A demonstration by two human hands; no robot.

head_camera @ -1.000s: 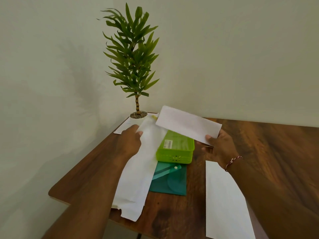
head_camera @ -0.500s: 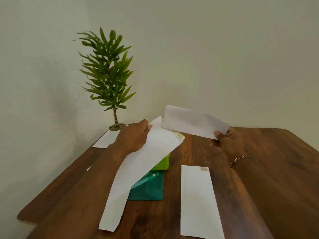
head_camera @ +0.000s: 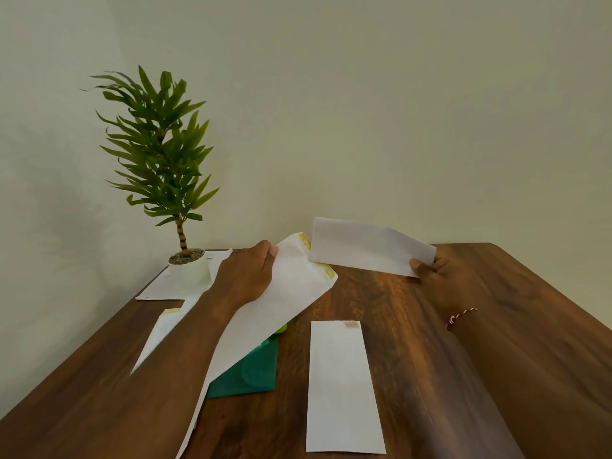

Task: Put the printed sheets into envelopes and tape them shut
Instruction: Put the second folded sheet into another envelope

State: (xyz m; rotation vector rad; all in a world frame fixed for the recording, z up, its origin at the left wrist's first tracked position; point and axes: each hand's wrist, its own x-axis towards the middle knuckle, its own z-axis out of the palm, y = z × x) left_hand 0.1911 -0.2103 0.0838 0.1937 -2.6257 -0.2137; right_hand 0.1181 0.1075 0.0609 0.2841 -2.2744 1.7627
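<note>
Two hands busy at the insertion step: left hand (head_camera: 243, 281) pinching the long envelope (head_camera: 271, 318) near its open yellow-edged mouth, lifted off the table (head_camera: 414, 326); right hand (head_camera: 430, 276) gripping the folded sheet (head_camera: 367, 248) by its right end, leading edge just at that mouth. Next, probably: spreading the mouth and sliding the sheet in squarely, without buckling. Nearby: a sealed envelope (head_camera: 341, 385) lying flat, a green folder (head_camera: 250, 376) under the held envelope, a potted plant (head_camera: 162, 167) just beside the left hand, easily knocked.
</note>
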